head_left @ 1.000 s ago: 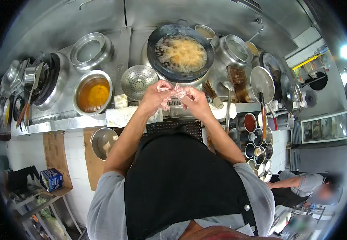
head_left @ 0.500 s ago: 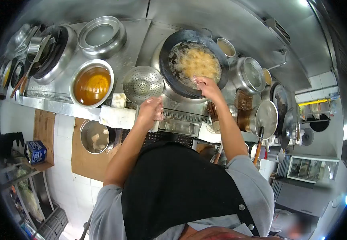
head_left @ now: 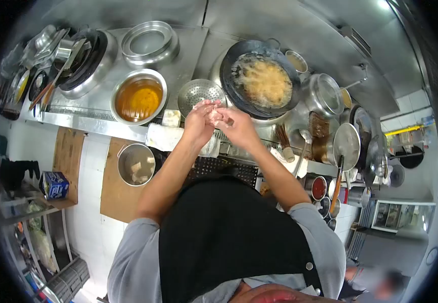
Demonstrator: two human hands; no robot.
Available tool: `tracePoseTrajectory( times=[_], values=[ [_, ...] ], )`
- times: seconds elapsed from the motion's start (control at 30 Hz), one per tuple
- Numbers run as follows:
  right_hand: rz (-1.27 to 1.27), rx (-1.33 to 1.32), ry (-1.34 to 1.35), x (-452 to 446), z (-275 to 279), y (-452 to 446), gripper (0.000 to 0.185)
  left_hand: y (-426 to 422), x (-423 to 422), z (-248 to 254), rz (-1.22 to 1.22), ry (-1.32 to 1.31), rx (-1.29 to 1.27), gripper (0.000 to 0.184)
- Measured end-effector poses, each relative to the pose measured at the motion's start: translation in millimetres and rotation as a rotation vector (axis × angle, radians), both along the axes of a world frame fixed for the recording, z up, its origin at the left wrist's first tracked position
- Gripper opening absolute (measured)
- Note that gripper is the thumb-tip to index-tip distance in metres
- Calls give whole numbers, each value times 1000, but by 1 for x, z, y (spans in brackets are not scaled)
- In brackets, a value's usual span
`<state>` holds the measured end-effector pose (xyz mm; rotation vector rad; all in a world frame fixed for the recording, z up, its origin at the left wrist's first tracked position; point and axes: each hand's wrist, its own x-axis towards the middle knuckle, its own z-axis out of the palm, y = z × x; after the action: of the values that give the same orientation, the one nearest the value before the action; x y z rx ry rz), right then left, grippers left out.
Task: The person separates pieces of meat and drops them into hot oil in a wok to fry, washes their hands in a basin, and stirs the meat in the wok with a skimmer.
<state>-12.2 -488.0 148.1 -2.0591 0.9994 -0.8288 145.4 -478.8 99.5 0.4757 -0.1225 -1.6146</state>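
My left hand [head_left: 201,121] is cupped over the front edge of the stove, its fingers curled around pale pink, wet-looking pieces of raw meat [head_left: 214,115]. Against it, my right hand [head_left: 236,125] has its fingertips pinched at the same pieces; whether it grips one of them is hidden. Behind both hands lies a perforated steel strainer [head_left: 194,94], partly covered by them. To the right, a black wok [head_left: 230,87] holds bubbling oil with golden pieces of frying food [head_left: 267,83].
A steel bowl of amber oil [head_left: 139,100] and a lidded pot [head_left: 150,43] stand left. White cloths [head_left: 164,136] lie along the front edge. Right are a bamboo brush [head_left: 285,146], a ladle [head_left: 304,137] and more pots. A pot with pale chunks [head_left: 136,164] sits low left; a person [head_left: 375,280] is lower right.
My right hand has come back from over the wok to meet my left hand. The left hand now sits in front of the strainer. The whole view has shifted slightly.
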Motion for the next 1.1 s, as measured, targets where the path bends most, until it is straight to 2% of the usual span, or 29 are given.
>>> tracePoseTrajectory(
  times=[0.07, 0.13, 0.17, 0.23, 0.3, 0.37, 0.4, 0.43, 0.5, 0.57, 0.7, 0.77, 0.87, 0.93, 1.03, 1.1],
  values=[
    [-44, -43, 12, 2, 7, 16, 25, 3, -2, -2, -24, -6, -34, 13],
    [-190, 138, -113, -6, -1, 24, 19, 7, -3, -8, -51, -13, -62, 13],
    [-208, 129, -117, -13, -3, 28, 19, 8, -3, -10, -40, -24, -53, 11],
    [-258, 375, -290, -23, 12, 39, 19, 11, -7, -7, -44, -30, -52, 10],
    [-269, 361, -280, -29, 11, 40, 18, 14, -12, -7, -116, -37, -5, 7],
    [-153, -148, -51, -28, 6, 42, 23, 13, -21, -10, -208, -42, -73, 10],
    [-181, -17, 23, -27, 9, 48, 25, 14, -30, -3, -196, -81, -42, 10],
    [-195, -21, 23, -27, 13, 55, 25, 17, -36, 3, -182, -118, -9, 9],
    [-230, 134, -186, -28, 24, 65, 17, 21, -40, 6, -271, -77, -89, 9],
    [-334, 119, -122, -49, 13, 55, 14, 21, -43, 3, -464, -222, -335, 16],
    [-396, 208, -153, -75, 25, 52, 14, 32, -45, 35, -344, -327, -210, 19],
    [-408, 282, -269, -80, 31, 54, 10, 18, -37, 17, -335, -343, -221, 19],
    [-332, 351, -468, -94, 43, 48, 17, -8, -18, -28, -246, -319, -213, 16],
    [-321, 513, -563, -99, 51, 42, 34, -1, -13, -18, -307, -348, -238, 18],
    [-186, 668, -670, -95, 47, 31, 38, 25, -22, 15, -432, -411, -239, 23],
    [-149, 713, -640, -91, 41, 26, 42, 29, -34, 20, -486, -443, -215, 27]
  ],
)
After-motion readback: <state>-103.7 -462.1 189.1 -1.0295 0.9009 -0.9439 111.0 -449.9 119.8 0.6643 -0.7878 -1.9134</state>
